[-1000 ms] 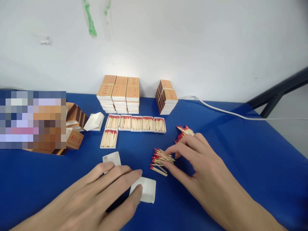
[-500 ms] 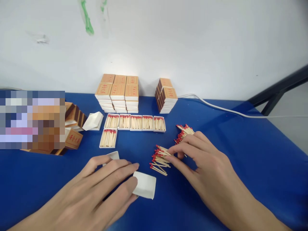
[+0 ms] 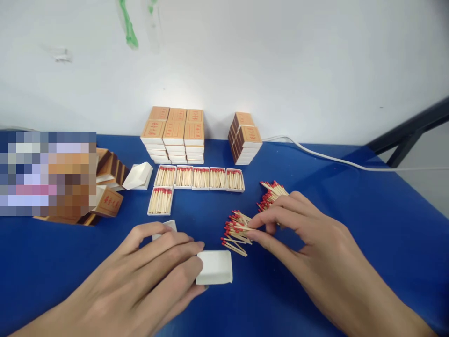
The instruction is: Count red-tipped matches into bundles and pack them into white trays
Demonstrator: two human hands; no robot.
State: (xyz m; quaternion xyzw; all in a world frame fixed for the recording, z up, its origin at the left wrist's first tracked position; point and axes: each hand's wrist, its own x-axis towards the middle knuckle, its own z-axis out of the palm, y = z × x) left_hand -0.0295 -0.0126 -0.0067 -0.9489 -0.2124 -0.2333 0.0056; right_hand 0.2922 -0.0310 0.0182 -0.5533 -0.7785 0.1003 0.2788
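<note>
My left hand point(image 3: 154, 267) grips an empty white matchbox tray point(image 3: 214, 267) between thumb and fingers on the blue table point(image 3: 351, 210). A second white tray point(image 3: 164, 226) peeks out behind its fingers. My right hand point(image 3: 298, 234) pinches at a loose pile of red-tipped matches point(image 3: 235, 230) with thumb and forefinger. Another bunch of matches point(image 3: 271, 193) lies just behind that hand.
Several filled trays of matches point(image 3: 199, 178) lie in a row, one more point(image 3: 160, 201) in front. Stacks of orange matchboxes point(image 3: 173, 133) and a leaning stack point(image 3: 245, 138) stand by the wall. More boxes point(image 3: 108, 187) and a white sleeve point(image 3: 138, 177) lie left. A white cable point(image 3: 333, 161) runs right.
My left hand has turned the empty white tray square and pulled it slightly closer. My right hand's fingers have closed in on the loose match pile.
</note>
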